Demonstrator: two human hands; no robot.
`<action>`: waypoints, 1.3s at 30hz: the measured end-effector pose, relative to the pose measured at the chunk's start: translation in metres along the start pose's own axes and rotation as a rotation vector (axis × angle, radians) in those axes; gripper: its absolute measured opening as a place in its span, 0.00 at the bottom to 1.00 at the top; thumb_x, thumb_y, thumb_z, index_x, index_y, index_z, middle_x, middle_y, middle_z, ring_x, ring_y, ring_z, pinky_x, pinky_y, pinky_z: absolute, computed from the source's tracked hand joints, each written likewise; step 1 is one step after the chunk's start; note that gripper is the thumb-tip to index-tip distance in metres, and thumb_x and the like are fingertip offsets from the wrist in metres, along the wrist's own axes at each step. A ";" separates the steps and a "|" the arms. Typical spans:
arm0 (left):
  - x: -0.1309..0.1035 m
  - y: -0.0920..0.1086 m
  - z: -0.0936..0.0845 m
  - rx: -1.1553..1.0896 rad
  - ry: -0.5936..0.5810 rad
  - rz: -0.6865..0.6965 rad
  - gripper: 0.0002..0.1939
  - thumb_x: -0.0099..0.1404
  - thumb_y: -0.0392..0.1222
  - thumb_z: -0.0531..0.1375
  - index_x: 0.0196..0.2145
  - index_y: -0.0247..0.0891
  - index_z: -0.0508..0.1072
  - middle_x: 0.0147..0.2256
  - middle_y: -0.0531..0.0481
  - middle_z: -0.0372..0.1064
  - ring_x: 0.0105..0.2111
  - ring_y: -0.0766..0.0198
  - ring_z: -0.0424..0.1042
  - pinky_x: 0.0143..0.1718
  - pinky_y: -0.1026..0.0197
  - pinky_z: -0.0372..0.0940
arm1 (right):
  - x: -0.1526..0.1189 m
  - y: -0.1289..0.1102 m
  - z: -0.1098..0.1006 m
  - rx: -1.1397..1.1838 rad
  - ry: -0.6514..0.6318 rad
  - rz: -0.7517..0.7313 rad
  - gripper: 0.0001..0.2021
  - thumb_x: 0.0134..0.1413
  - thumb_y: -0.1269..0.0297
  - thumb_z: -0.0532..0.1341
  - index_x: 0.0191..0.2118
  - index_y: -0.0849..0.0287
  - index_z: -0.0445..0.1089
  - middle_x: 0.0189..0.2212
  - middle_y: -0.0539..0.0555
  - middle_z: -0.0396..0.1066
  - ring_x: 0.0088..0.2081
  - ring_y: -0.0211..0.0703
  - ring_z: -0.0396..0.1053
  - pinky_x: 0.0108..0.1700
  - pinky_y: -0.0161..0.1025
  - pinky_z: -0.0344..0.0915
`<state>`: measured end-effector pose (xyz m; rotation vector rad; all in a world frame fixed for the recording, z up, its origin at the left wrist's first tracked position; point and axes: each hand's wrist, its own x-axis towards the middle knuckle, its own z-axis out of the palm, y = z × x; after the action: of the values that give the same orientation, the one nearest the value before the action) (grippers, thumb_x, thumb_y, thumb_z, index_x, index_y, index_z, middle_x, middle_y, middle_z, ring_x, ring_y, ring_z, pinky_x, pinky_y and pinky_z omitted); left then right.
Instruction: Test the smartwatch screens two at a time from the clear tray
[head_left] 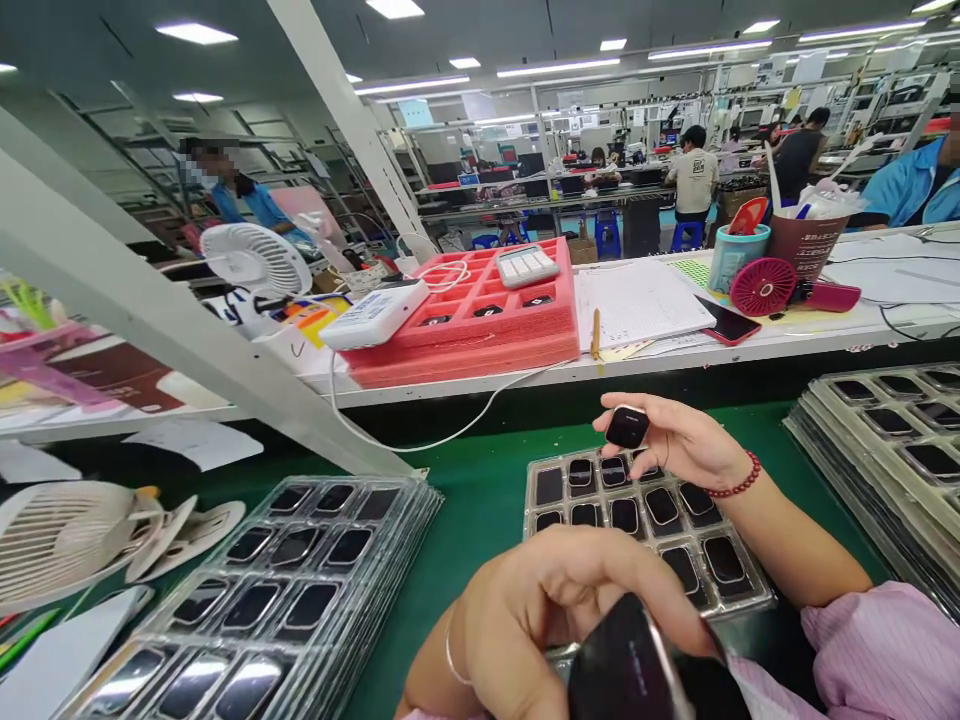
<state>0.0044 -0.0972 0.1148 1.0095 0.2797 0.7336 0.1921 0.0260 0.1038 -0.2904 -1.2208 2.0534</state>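
Observation:
Close to the camera, my left hand (525, 600) is closed around a dark, glossy smartwatch body (619, 665). Another dark shape beside it is cut off by the lower edge, and I cannot tell whether it is a second watch. My right hand (686, 440), with a red bead bracelet, pinches a small square smartwatch body (627, 427) by its edges, black face showing. Beneath both hands lies a clear plastic tray (750, 597) with several square watch bodies in its pockets. My left hand hides the tray's near left part.
Stacked trays of watch bodies stand at left (397, 545) and right (825, 440) on the green mat (472, 470). On the shelf are a red foam tray (465, 350), a white power bank (379, 315), a phone (727, 322) and cups. A slanted post (217, 300) crosses the left.

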 end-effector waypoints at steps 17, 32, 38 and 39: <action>0.019 0.053 -0.053 0.405 0.696 0.170 0.26 0.53 0.44 0.72 0.49 0.42 0.73 0.36 0.47 0.78 0.26 0.65 0.73 0.24 0.67 0.66 | -0.038 -0.037 0.099 0.024 -0.263 0.270 0.29 0.43 0.47 0.74 0.44 0.63 0.67 0.34 0.51 0.67 0.29 0.30 0.67 0.30 0.25 0.63; 0.039 0.039 -0.089 0.491 0.691 0.195 0.21 0.54 0.42 0.71 0.44 0.36 0.72 0.31 0.49 0.76 0.21 0.68 0.71 0.20 0.69 0.61 | 0.005 0.002 -0.001 -0.282 0.110 -0.014 0.24 0.58 0.60 0.66 0.58 0.58 0.64 0.54 0.62 0.71 0.42 0.42 0.78 0.33 0.31 0.77; 0.051 0.032 -0.090 0.549 0.683 0.154 0.24 0.52 0.34 0.67 0.47 0.36 0.70 0.37 0.47 0.76 0.28 0.64 0.76 0.23 0.68 0.65 | 0.016 0.019 -0.035 -0.449 0.141 -0.014 0.27 0.51 0.74 0.62 0.59 0.59 0.63 0.53 0.60 0.72 0.40 0.39 0.78 0.34 0.31 0.77; 0.051 0.032 -0.090 0.554 0.677 0.148 0.24 0.52 0.34 0.67 0.47 0.36 0.70 0.37 0.47 0.76 0.29 0.63 0.76 0.24 0.67 0.65 | 0.016 0.019 -0.035 -0.452 0.135 -0.017 0.27 0.50 0.75 0.62 0.58 0.58 0.63 0.54 0.60 0.72 0.40 0.39 0.78 0.34 0.31 0.77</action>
<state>-0.0201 0.0072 0.1008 1.2832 1.0471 1.1594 0.1906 0.0549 0.0719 -0.6161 -1.5850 1.6925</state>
